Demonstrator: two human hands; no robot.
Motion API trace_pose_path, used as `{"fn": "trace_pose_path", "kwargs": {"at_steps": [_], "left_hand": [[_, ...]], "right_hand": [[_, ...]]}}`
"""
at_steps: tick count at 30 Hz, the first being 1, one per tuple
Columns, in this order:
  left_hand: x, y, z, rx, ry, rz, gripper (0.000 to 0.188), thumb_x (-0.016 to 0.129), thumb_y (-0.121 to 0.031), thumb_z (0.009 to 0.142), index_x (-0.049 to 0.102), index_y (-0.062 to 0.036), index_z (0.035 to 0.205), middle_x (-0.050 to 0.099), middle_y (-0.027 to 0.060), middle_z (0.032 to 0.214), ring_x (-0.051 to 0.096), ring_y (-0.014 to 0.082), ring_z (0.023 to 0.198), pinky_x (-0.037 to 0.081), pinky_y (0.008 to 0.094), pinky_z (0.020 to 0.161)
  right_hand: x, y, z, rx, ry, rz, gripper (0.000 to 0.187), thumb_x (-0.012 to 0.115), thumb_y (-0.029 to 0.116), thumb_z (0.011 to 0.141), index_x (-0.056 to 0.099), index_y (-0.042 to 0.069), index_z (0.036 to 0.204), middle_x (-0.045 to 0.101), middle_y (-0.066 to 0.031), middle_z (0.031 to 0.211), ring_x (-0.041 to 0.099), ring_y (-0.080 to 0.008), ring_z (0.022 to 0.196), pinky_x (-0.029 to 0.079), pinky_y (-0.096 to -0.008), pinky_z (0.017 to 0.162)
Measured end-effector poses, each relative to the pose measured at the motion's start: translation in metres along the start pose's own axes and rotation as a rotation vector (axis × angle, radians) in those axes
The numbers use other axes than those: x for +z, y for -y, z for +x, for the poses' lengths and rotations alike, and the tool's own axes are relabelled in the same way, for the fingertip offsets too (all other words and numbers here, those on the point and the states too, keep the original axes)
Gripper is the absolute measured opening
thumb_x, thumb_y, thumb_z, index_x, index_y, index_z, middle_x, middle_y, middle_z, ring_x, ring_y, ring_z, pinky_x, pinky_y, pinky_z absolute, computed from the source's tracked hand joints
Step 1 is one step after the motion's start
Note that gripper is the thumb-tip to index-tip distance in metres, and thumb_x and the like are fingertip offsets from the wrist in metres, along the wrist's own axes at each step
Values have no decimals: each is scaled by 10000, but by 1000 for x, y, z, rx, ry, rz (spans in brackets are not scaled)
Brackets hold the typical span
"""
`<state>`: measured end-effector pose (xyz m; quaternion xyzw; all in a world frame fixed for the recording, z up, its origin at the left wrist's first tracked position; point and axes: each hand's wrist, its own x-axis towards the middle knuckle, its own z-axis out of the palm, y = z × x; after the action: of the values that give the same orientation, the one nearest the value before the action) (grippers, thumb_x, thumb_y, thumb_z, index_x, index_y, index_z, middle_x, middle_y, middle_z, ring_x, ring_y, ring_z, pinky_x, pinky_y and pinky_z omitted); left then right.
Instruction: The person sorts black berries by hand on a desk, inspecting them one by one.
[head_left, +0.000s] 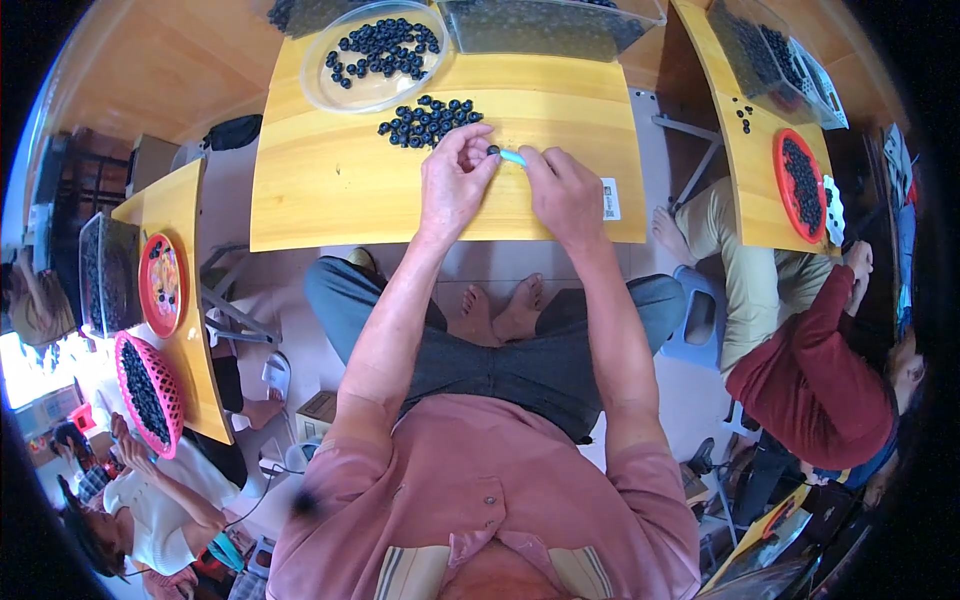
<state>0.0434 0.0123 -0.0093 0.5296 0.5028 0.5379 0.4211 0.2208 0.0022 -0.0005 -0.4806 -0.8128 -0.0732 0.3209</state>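
Right now, a dark bead (493,150) is pinched above the desk (340,195) by the fingers of the left hand (458,185). The fingers of the right hand (562,195) close around a turquoise stick (513,157), its tip right at the bead; whether it enters the hole, I cannot tell. Just beyond the left hand lies a loose pile of beads (425,128). A wide stretch of wood runs from there to the near edge, and more lies right of the hands, with a white label (610,199) near the right edge. A round clear tray (314,80) and a long clear bin (540,42) line the far side. Pale floor (480,260) separates the two side desks (755,200). Both forearms reach over the near edge, hands close together, right knuckles upward.
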Motion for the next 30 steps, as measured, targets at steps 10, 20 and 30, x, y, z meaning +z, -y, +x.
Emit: {"fn": "trace_pose_path", "kwargs": {"at_steps": [10,20,30], "left_hand": [[-1,2,-1,16,34,42,392,747,91,882,650,-2,1250,640,13,988,602,56,820,542,214,758],[-4,8,3,-23,30,-92,412,744,84,911,528,-26,1244,632,24,1027,624,66,870,524,213,806],[-6,0,-6,132,-52,9,150,796,-8,890,763,-9,1036,656,38,1027,609,74,826,507,219,747]], "right_hand": [[1,0,-2,5,1,1,238,648,79,874,698,92,1106,572,-53,813,656,-235,743,549,-394,621],[6,-4,1,98,61,-36,228,651,71,869,689,90,1093,591,-73,866,684,-248,783,572,-412,632],[10,-6,-5,147,52,-87,235,650,54,862,688,89,1091,594,-89,902,700,-286,789,586,-422,642]]}}
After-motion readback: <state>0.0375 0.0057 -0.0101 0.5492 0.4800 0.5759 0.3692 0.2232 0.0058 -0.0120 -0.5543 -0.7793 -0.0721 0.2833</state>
